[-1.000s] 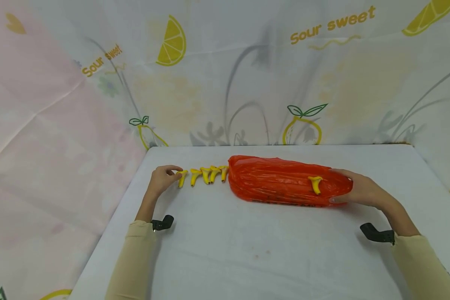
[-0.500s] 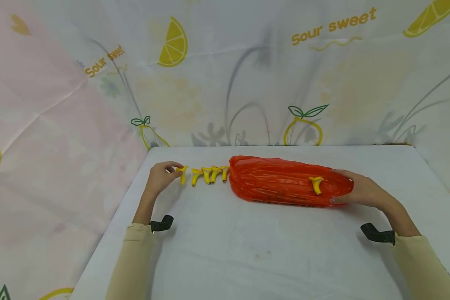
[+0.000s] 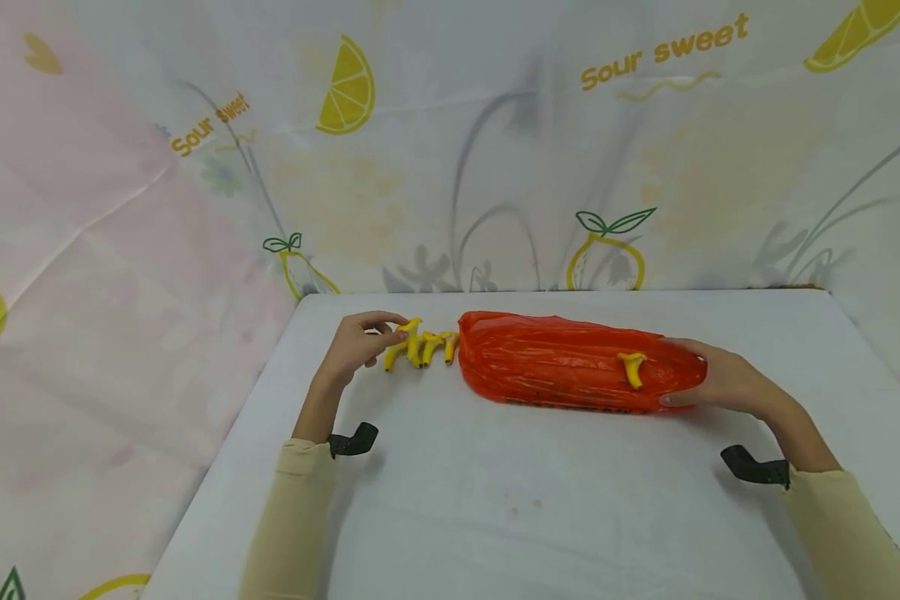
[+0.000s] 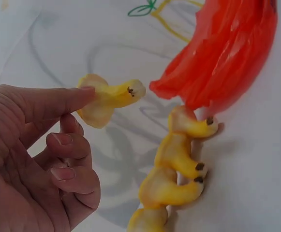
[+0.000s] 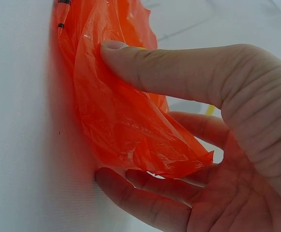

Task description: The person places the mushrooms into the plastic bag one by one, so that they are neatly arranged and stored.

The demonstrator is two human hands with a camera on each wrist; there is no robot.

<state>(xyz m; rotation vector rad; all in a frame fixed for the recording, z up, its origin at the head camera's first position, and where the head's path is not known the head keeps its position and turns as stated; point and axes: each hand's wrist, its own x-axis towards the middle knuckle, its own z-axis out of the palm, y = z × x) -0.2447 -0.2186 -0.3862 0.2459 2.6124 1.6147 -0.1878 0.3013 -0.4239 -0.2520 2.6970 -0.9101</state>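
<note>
My left hand (image 3: 356, 343) pinches a yellow trumpet-shaped mushroom (image 4: 118, 94), like a chanterelle, between thumb and forefinger. It is raised off the white table, over a row of several similar mushrooms (image 4: 179, 153). That row ends against the left end of a long red plastic bag (image 3: 543, 360). At the bag's right end, my right hand (image 3: 731, 382) grips the thin plastic, thumb on the near side and fingers around the far side and end. One more yellow mushroom (image 3: 632, 369) lies on top of the bag, near the right hand. The bag's inside is hidden.
The white table (image 3: 525, 508) stretches in front of the bag toward me. Its back edge meets a printed lemon-pattern cloth (image 3: 450, 167). A black camera mount (image 3: 354, 440) sits on my left wrist, and another black mount (image 3: 753, 467) on my right.
My left hand has lifted the leftmost mushroom off the table and carried it right, over the row and closer to the bag. The right hand stays at the bag's end.
</note>
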